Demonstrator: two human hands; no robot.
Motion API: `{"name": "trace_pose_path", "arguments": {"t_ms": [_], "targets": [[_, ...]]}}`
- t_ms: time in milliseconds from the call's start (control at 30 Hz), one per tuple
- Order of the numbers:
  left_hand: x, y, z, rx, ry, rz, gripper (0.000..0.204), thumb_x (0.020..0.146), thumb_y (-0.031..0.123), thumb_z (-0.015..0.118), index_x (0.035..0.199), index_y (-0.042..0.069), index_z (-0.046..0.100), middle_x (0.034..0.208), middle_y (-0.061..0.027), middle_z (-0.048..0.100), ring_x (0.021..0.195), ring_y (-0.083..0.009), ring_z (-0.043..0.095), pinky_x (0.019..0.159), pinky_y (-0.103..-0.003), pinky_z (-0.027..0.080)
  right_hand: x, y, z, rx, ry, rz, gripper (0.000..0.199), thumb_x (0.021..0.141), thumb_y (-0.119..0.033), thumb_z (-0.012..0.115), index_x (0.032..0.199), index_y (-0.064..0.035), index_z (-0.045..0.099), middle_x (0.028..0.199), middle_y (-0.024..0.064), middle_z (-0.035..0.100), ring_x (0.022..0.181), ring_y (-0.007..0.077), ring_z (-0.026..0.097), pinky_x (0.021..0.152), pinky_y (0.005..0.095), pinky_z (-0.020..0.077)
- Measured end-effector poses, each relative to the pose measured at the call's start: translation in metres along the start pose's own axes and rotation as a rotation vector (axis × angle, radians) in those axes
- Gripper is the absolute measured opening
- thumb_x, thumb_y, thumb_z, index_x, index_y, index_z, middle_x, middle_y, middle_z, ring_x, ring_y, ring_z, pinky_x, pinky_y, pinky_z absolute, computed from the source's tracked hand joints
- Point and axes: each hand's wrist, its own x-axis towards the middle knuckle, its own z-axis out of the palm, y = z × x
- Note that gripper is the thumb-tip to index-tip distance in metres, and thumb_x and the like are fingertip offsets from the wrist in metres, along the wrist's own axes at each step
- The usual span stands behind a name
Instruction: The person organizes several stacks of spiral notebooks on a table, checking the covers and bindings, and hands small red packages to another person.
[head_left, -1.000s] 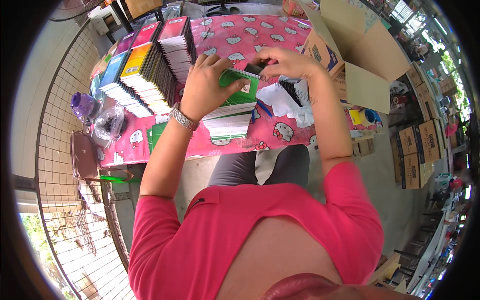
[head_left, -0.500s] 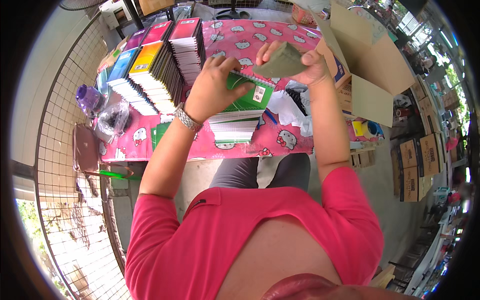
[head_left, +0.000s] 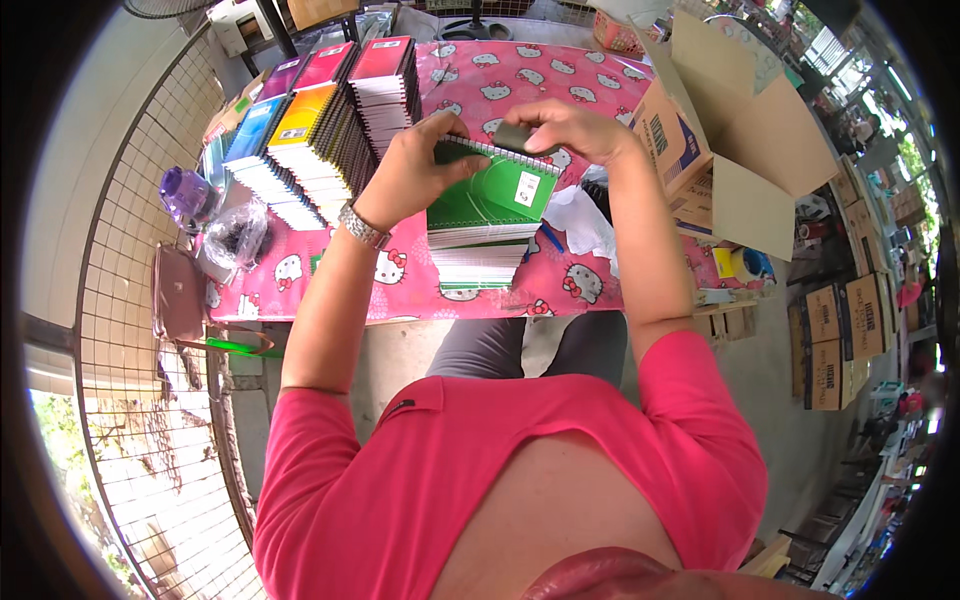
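Observation:
A green spiral notebook (head_left: 490,195) tops a stack of notebooks (head_left: 478,265) at the table's near middle, its wire binding along the far edge. My left hand (head_left: 420,168) grips its far left corner, thumb on the cover and fingers curled over the edge. Between the fingers of my right hand (head_left: 578,132) is a dark olive-green piece (head_left: 513,138), flat and bendable-looking, at the wire binding. I cannot tell its exact kind, nor whether it touches the wire.
Tall stacks of red (head_left: 382,60), yellow (head_left: 305,115) and blue notebooks (head_left: 255,130) stand at the left. A purple object (head_left: 187,195) and a clear plastic bag (head_left: 237,237) lie beyond them. At right are white plastic (head_left: 580,222), a blue pen (head_left: 551,238) and an open carton (head_left: 745,185).
My right hand has turned over and come down and left, bringing the olive-green piece to the notebook's binding. My left hand stays at the notebook's corner. The whole view has shifted slightly.

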Motion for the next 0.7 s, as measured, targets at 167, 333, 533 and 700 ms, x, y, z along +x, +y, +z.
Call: {"name": "trace_pose_path", "arguments": {"t_ms": [167,333,533,700], "targets": [[0.006,0.012,0.009,-0.09,0.076,-0.124,0.025,0.086,0.017,0.074,0.102,0.001,0.063,0.078,-0.0058,0.064,0.058,-0.007,0.055,0.052,-0.025,0.045,0.004,0.23,-0.05,-0.314,0.813,0.295,0.064,0.075,-0.047,0.073,0.119,-0.0016,0.062,0.108,0.0178,0.065,0.104,0.0296,0.061,0.093,0.0383,0.046],[-0.009,0.012,0.024,-0.315,0.289,-0.235,0.02,0.094,0.018,0.066,0.103,0.0,0.064,0.073,-0.004,0.063,0.059,-0.0063,0.057,0.046,-0.024,0.048,-0.015,0.341,0.027,-0.919,1.06,-0.016,0.063,0.079,-0.037,0.071,0.127,0.0007,0.054,0.128,0.0264,0.054,0.125,0.0419,0.047,0.107,0.0503,0.0357],[-0.029,0.011,0.028,-0.008,0.38,-0.201,0.027,0.093,0.022,0.068,0.111,0.003,0.063,0.068,-0.0061,0.062,0.054,-0.0085,0.059,0.044,-0.025,0.048,-0.085,0.281,0.125,-1.107,0.864,0.522,0.065,0.082,-0.029,0.07,0.135,0.0006,0.049,0.132,0.0249,0.053,0.125,0.0407,0.049,0.106,0.05,0.0375],[-0.027,0.012,0.025,-0.081,0.297,-0.219,0.027,0.092,0.02,0.068,0.114,0.004,0.062,0.066,-0.0058,0.06,0.054,-0.0088,0.059,0.047,-0.024,0.05,-0.13,0.223,0.107,-0.349,1.159,0.294,0.065,0.082,-0.025,0.073,0.136,0.0013,0.05,0.129,0.0195,0.057,0.118,0.0318,0.057,0.101,0.0392,0.043]]}}
